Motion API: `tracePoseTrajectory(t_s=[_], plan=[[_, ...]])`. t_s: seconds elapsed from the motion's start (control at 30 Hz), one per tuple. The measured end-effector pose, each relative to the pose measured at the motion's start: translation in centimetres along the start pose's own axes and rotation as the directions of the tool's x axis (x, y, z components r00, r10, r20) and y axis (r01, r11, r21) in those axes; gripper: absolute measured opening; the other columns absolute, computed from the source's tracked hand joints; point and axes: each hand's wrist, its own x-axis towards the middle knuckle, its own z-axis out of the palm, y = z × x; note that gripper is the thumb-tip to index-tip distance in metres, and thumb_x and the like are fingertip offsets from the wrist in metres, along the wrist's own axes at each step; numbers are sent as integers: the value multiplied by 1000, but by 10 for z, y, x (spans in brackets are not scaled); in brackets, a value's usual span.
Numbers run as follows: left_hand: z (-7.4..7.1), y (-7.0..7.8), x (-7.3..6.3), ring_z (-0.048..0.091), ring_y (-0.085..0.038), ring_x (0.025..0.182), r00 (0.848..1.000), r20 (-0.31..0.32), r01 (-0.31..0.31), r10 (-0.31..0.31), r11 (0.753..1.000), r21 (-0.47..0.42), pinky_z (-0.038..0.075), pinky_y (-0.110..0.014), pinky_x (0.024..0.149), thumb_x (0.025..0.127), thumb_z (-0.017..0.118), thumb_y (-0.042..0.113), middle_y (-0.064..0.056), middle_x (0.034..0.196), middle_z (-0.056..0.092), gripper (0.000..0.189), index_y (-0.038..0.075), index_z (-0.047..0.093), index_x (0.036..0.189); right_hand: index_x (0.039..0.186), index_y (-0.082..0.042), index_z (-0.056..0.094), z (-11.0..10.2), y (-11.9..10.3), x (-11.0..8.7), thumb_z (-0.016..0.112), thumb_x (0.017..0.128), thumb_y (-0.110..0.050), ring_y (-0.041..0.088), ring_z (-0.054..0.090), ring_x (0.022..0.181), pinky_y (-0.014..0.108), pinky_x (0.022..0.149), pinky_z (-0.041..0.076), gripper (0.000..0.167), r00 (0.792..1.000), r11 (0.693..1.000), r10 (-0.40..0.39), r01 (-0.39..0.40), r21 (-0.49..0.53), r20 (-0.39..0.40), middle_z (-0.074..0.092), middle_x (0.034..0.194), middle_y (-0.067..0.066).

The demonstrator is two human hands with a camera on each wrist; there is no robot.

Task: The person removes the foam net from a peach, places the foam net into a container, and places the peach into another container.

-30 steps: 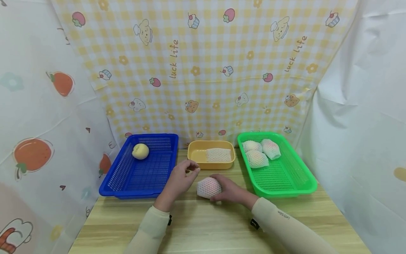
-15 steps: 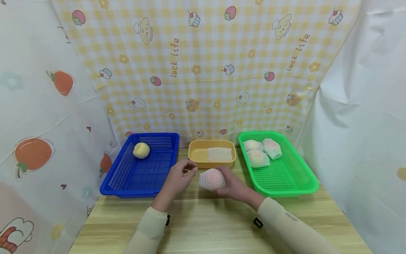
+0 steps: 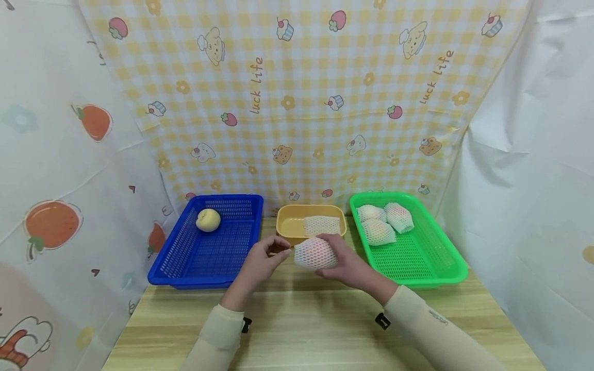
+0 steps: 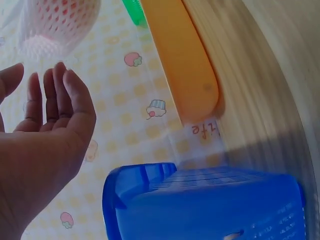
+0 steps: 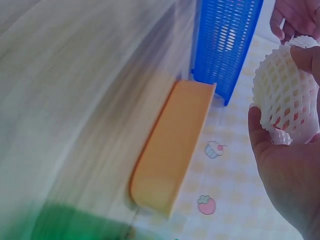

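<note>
My right hand (image 3: 350, 265) grips a round fruit in a white foam net (image 3: 315, 253), with red and yellow showing through the mesh. In the right wrist view, thumb and fingers curl round the netted sides. Close to its left end is my left hand (image 3: 264, 260), fingers loosely bent and holding nothing. The left wrist view shows a gap between these fingertips and the net. Behind the hands, a yellow tray (image 3: 290, 226) holds a flat white foam net (image 3: 322, 225).
On the left stands a blue basket (image 3: 160, 275) with one pale yellow fruit (image 3: 208, 220) inside. A green basket (image 3: 452, 270) at right holds three fruits in foam nets, one of them a netted fruit (image 3: 378, 233) nearest the front. A patterned cloth (image 3: 297, 129) hangs behind the wooden table (image 3: 306, 335).
My right hand has lifted the netted fruit off the table, up and slightly to the right. My left hand has barely moved.
</note>
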Motion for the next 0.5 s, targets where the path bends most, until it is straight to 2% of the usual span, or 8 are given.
tracePoseTrajectory(t_s=[0.2,0.37,0.5], plan=[[2,2,-1,69,-21,99,998,58,-4,9,997,-81,57,-31,83,104,78,8,-5,108,75,9,7,76,112,161,-12,48,-3,-8,-1,96,87,-18,29,60,121,48,96,57,88,998,998,-62,61,-15,-12,54,141,13],[6,3,-1,70,-20,102,995,97,-5,12,997,-74,58,-34,88,104,78,9,-4,109,76,9,7,77,113,161,-13,49,-3,-10,-1,96,87,-18,27,59,121,46,97,56,88,997,997,-73,73,-22,-12,54,140,11],[8,3,0,71,-24,111,994,105,-19,28,996,-86,59,-37,96,104,78,10,-6,118,77,20,8,78,123,161,-13,49,-2,-10,-1,97,85,-16,25,58,122,46,99,55,89,996,995,-92,92,-42,-13,54,141,10]])
